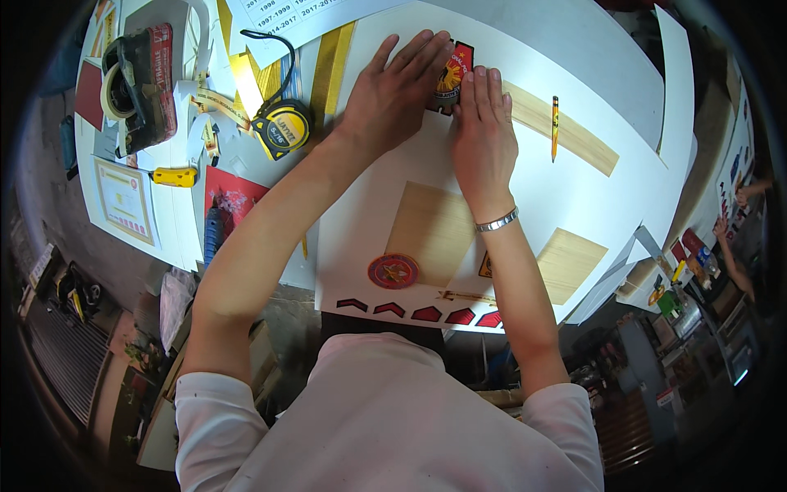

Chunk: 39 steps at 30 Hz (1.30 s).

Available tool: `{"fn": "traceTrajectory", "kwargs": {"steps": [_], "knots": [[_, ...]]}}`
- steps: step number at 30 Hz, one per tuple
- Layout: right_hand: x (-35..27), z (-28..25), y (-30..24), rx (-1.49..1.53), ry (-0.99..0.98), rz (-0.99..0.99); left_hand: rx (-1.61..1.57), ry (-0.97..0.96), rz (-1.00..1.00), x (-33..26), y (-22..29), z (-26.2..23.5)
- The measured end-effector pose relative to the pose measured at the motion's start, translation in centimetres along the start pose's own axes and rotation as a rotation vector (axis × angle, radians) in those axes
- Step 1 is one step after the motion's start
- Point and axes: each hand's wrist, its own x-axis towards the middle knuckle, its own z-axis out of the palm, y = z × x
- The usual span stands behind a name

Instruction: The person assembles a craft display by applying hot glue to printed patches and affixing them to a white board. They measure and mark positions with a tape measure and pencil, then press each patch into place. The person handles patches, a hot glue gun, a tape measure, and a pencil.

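A black, red and yellow emblem piece (pixel 456 75) lies on a large white board (pixel 352 205) at its far side. My left hand (pixel 400 88) rests flat over the emblem's left part, fingers stretched out. On its right edge lies my right hand (pixel 484 131), with straight fingers pointing away from me. Both hands are open, and parts of the emblem are hidden beneath them. Nearer to me are a wood-grain panel (pixel 426 225) and a round red-and-blue emblem (pixel 393 271). Several red chevron-like pieces (pixel 426 314) line the board's near edge.
A yellow-and-black pencil (pixel 555 129) lies on the right, by a wood-grain strip (pixel 586 143). Left of the board are a tape measure (pixel 283 128), a yellow cutter (pixel 175 177), a tape dispenser (pixel 123 94) and gold strips (pixel 330 70). Another person's arm (pixel 735 261) shows at far right.
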Motion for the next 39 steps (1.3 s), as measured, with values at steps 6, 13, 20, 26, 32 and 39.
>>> {"fn": "traceTrajectory", "kwargs": {"steps": [6, 13, 20, 26, 32, 39], "knots": [[-2.1, 0.1, -1.1, 0.015, -0.001, -0.03, -0.01, 0.036, 0.002, -0.2, -0.1, 0.4], [-3.7, -0.9, -1.8, 0.039, -0.062, -0.026, 0.029, 0.031, 0.007, -0.2, -0.1, 0.5], [-1.8, -2.7, -1.8, 0.087, -0.03, -0.096, 0.145, -0.177, 0.15, 1.6, -2.9, -2.8], [-0.3, -0.3, -4.2, 0.164, -0.025, -0.122, 0.033, -0.184, 0.133, 1.7, -3.4, -3.1], [-1.8, 0.0, -5.0, 0.191, -0.062, -0.034, 0.119, -0.169, 0.137, 1.6, -3.5, -2.6], [-2.3, 0.0, -4.9, 0.23, -0.072, -0.004, 0.258, -0.01, 0.209, 2.1, -3.8, -2.4]]}}
